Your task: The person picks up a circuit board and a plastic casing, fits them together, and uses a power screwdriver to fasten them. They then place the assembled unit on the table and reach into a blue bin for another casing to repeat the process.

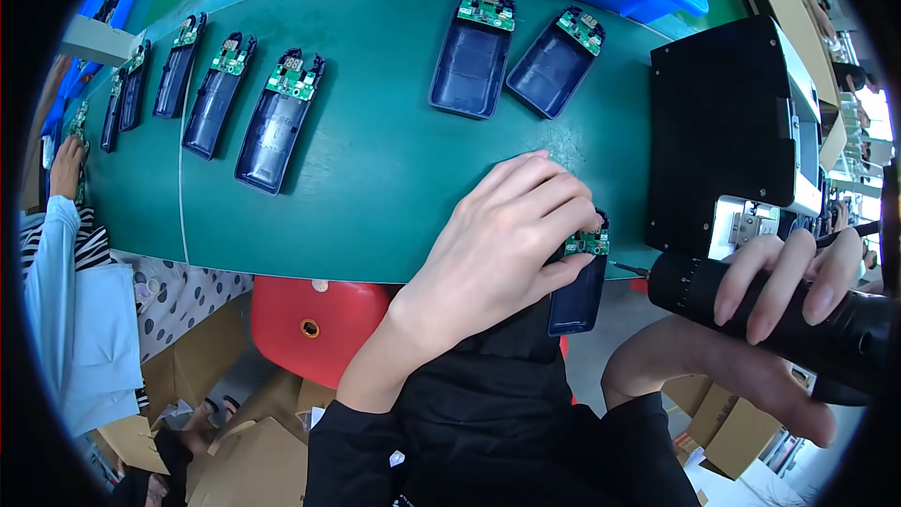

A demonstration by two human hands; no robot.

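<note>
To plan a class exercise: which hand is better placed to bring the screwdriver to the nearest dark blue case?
Probably the right hand: it holds the screwdriver, which points toward the case. The left hand is busy holding that case.

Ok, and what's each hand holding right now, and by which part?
The left hand holds a case by its circuit board end. The right hand grips a screwdriver around its thick black body.
</note>
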